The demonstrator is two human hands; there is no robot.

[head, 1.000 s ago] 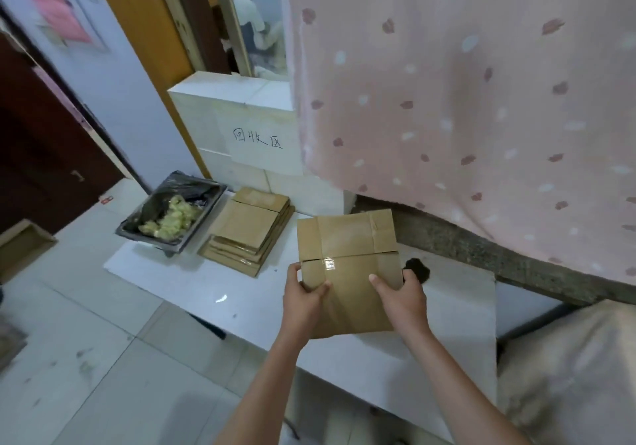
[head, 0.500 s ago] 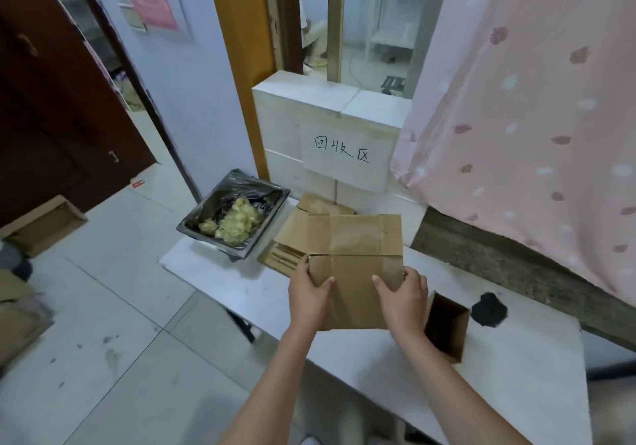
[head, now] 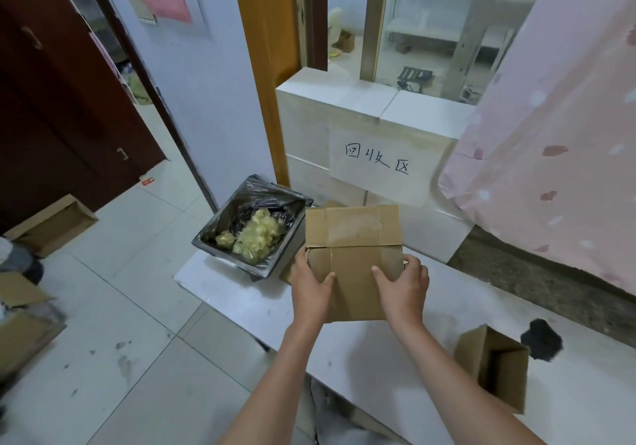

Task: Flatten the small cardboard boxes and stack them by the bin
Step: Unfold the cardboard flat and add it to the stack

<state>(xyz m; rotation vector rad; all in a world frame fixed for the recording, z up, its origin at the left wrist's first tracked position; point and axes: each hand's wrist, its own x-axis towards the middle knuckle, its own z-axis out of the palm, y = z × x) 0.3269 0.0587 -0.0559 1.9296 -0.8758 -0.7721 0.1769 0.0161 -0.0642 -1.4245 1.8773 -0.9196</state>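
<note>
Left hand (head: 311, 288) and right hand (head: 402, 284) grip the flattened box (head: 354, 255) by its side edges, thumbs on top. It is held level above the table (head: 247, 293) beside the bin (head: 254, 228), likely for stacking there.

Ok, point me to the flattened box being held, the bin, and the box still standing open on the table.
flattened box (head: 354, 234), head view, on its taped upper panel.
bin (head: 220, 234), head view, on its black-lined left wall.
open box (head: 471, 358), head view, on its left outer side.

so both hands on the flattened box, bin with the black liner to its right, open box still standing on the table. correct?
Not quite. In the head view the bin is left of the flattened box, not right. Left hand and right hand grip it; the open box stands on the table.
</note>
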